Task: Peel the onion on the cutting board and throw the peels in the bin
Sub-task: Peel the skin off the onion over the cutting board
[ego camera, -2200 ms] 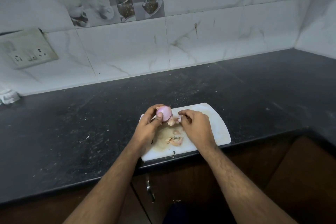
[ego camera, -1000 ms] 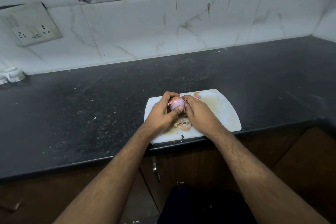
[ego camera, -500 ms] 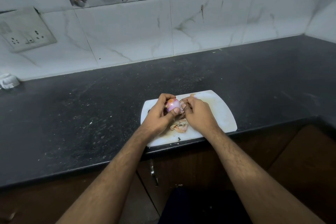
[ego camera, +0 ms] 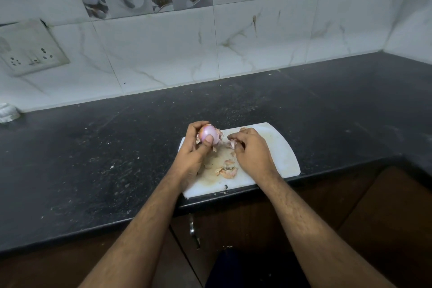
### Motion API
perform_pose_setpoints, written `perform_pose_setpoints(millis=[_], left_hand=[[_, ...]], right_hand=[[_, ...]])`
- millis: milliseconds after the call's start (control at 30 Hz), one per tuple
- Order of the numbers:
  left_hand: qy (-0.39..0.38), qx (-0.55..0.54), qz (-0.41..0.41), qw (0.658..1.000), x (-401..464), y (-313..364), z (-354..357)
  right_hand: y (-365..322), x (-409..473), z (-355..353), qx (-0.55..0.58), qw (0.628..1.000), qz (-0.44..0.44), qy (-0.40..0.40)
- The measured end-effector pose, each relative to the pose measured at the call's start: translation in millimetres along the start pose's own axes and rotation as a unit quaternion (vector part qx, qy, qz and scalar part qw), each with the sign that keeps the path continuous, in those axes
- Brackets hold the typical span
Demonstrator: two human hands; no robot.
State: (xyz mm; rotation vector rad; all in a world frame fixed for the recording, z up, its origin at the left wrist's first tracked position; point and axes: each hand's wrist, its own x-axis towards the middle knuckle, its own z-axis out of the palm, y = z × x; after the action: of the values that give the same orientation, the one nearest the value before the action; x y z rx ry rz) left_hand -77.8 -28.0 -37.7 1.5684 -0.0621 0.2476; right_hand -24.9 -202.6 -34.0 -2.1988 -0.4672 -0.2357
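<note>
A small pinkish-purple onion (ego camera: 208, 133) is held above the far left corner of the white cutting board (ego camera: 284, 154), with my left hand (ego camera: 192, 151) wrapped around it and the thumb pressed on its front. Dry skin sticks out on its right side. Just to the right, my right hand (ego camera: 251, 151) pinches a torn piece of peel (ego camera: 232, 143) between its fingertips, a little apart from the onion. Several loose peels (ego camera: 226, 170) lie on the stained middle of the board. No bin is in view.
The board sits at the front edge of a black speckled countertop (ego camera: 93, 159). Marble wall tiles run behind, with a socket plate (ego camera: 30, 52) at the left. A small white object (ego camera: 7, 112) lies at the far left. Brown cabinet doors (ego camera: 350, 206) are below.
My right hand has pulled away from the onion to the right with a strip of peel. My left hand keeps the onion, turned so more bare skin faces me.
</note>
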Motion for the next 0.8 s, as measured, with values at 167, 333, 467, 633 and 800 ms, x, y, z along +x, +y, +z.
perform_pose_setpoints(millis=[167, 333, 467, 633, 800], left_hand=[[0.006, -0.025, -0.022, 0.999, 2.3, -1.8, 1.2], [-0.018, -0.028, -0.034, 0.999, -0.4, 2.1, 3.8], [-0.027, -0.026, -0.03, 0.999, -3.7, 6.9, 6.2], [-0.025, -0.033, -0.028, 0.999, -2.9, 5.6, 7.6], [-0.018, -0.01, -0.031, 0.999, 1.5, -3.2, 5.7]], right_hand=[[-0.2, -0.8, 2.4, -0.01, 0.999, -0.028, -0.026], [-6.5, -6.5, -1.2, 0.074, 0.995, -0.053, -0.028], [-5.0, -6.8, 1.4, 0.027, 0.997, -0.063, -0.04], [-6.2, -7.4, 3.0, -0.016, 0.995, -0.081, -0.054], [-9.0, -11.4, 4.1, -0.055, 0.991, -0.09, -0.087]])
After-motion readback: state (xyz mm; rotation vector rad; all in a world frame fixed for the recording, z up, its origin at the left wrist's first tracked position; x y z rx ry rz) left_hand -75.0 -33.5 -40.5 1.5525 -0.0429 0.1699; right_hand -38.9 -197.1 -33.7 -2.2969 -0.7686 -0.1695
